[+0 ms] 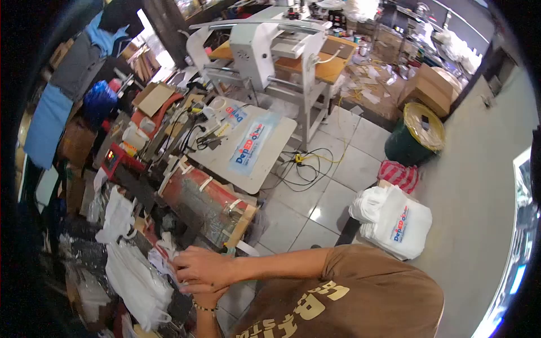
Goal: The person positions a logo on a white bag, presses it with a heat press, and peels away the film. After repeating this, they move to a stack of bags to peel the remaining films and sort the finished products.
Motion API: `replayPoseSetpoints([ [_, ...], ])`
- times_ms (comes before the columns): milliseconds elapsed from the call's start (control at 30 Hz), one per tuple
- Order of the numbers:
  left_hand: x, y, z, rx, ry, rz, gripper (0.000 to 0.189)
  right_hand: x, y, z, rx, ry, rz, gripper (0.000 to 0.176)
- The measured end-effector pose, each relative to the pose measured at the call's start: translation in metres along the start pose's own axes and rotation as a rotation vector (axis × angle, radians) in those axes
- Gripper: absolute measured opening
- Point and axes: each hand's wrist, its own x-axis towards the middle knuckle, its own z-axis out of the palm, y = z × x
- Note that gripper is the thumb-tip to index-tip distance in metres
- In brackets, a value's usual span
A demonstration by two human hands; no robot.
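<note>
My right hand [205, 267] reaches in from the right with its fingers curled on a crumpled white bag [164, 252]. Just below and partly behind it is my left hand [207, 295], with a beaded bracelet at the wrist; its fingers are mostly hidden by the right hand. Beside both hands, white bags [135, 281] lie in a loose heap. Beyond them is a framed reddish board [211, 205] with white clips and a wooden edge.
A pale table [270, 163] holds printed blue-and-red sheets. Behind it stands a white machine [253, 56]. Cables [307, 160] lie on the tiled floor. To the right are stacked printed white bags [394, 222], a striped bag [397, 174] and a green bin [400, 146].
</note>
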Motion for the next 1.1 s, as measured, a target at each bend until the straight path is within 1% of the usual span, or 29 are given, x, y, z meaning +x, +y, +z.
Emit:
replayPoseSetpoints([
  [33, -0.009, -0.003, 0.004, 0.006, 0.003, -0.026, 0.076, -0.002, 0.003, 0.008, -0.055, -0.024, -0.046, 0.035],
  [67, -0.009, -0.002, 0.004, 0.054, 0.034, -0.007, 0.075, -0.003, 0.001, 0.004, -0.074, -0.110, 0.056, 0.037],
  [100, -0.007, 0.000, 0.005, 0.103, 0.064, 0.014, 0.074, -0.005, 0.002, 0.002, -0.061, -0.124, 0.046, 0.037],
  [167, -0.007, 0.000, 0.009, 0.085, 0.053, -0.015, 0.071, -0.008, 0.004, 0.004, -0.034, -0.172, 0.118, 0.032],
  [200, -0.003, 0.000, 0.011, 0.079, 0.045, -0.029, 0.069, -0.009, 0.005, 0.007, -0.021, -0.187, 0.105, 0.032],
  [267, 0.000, 0.002, 0.016, 0.054, 0.035, -0.046, 0.065, -0.013, 0.008, 0.014, 0.033, -0.060, 0.091, 0.031],
  [300, 0.002, 0.002, 0.019, 0.042, 0.029, -0.049, 0.063, -0.015, 0.012, 0.010, 0.058, -0.085, 0.076, 0.031],
  [367, 0.008, 0.006, 0.028, 0.004, 0.008, -0.053, 0.060, -0.023, 0.021, 0.003, 0.116, -0.175, 0.184, 0.028],
  [400, 0.010, 0.007, 0.031, -0.016, 0.001, -0.053, 0.058, -0.030, 0.029, 0.011, 0.040, -0.227, 0.297, 0.026],
  [433, 0.013, 0.007, 0.033, -0.031, -0.004, -0.050, 0.056, -0.036, 0.037, 0.017, 0.064, -0.253, 0.266, 0.026],
  [500, 0.013, 0.008, 0.037, -0.060, -0.008, -0.057, 0.053, -0.028, 0.034, 0.008, 0.083, -0.170, 0.225, 0.023],
  [533, 0.014, 0.006, 0.036, -0.077, -0.016, -0.059, 0.051, -0.034, 0.043, 0.016, 0.032, -0.154, 0.207, 0.021],
  [567, 0.015, 0.006, 0.035, -0.088, -0.018, -0.070, 0.049, -0.034, 0.040, 0.019, 0.056, -0.171, 0.196, 0.021],
  [633, 0.021, 0.006, 0.033, -0.091, -0.003, -0.098, 0.047, -0.031, 0.038, 0.017, 0.032, -0.140, 0.297, 0.022],
  [667, 0.027, 0.005, 0.029, -0.165, 0.000, -0.041, 0.042, -0.031, 0.037, 0.014, 0.040, -0.156, 0.283, 0.022],
  [700, 0.035, 0.004, 0.024, -0.239, 0.001, 0.022, 0.038, -0.031, 0.035, 0.011, 0.048, -0.114, 0.344, 0.024],
  [733, 0.043, 0.003, 0.016, -0.233, 0.015, 0.014, 0.038, -0.031, 0.036, 0.009, 0.053, -0.069, 0.404, 0.026],
  [767, 0.051, 0.003, 0.004, -0.451, 0.018, 0.058, 0.036, -0.031, 0.038, 0.008, 0.055, -0.078, 0.391, 0.026],
  [800, 0.056, -0.002, -0.004, -0.671, 0.017, 0.105, 0.034, -0.032, 0.039, 0.009, 0.104, -0.028, 0.464, 0.028],
  [833, 0.058, -0.016, -0.004, -0.671, 0.022, 0.101, 0.034, -0.033, 0.040, 0.010, 0.153, 0.025, 0.544, 0.030],
  [900, 0.070, -0.057, -0.003, -0.916, -0.363, -0.028, 0.032, -0.022, 0.037, 0.008, 0.146, -0.013, 0.543, 0.032],
  [933, 0.082, -0.077, -0.006, -0.910, -0.320, 0.074, 0.028, -0.016, 0.032, 0.010, 0.099, 0.060, 0.512, 0.032],
  [967, 0.095, -0.091, -0.018, -0.913, -0.314, 0.078, 0.028, -0.013, 0.028, 0.012, 0.053, 0.134, 0.487, 0.034],
  [1000, 0.109, -0.103, -0.031, -0.914, -0.364, 0.010, 0.023, -0.014, 0.026, 0.014, 0.029, 0.152, 0.477, 0.041],
  [1033, 0.123, -0.115, -0.041, -0.911, -0.410, -0.053, 0.019, -0.017, 0.027, 0.014, 0.019, 0.147, 0.466, 0.041],
  [1067, 0.136, -0.126, -0.042, -0.910, -0.400, -0.043, 0.019, -0.023, 0.027, 0.015, -0.019, 0.060, 0.533, 0.041],
  [1100, 0.150, -0.138, -0.036, -0.858, -0.223, -0.194, 0.021, -0.024, 0.027, 0.013, -0.055, -0.026, 0.604, 0.040],
])
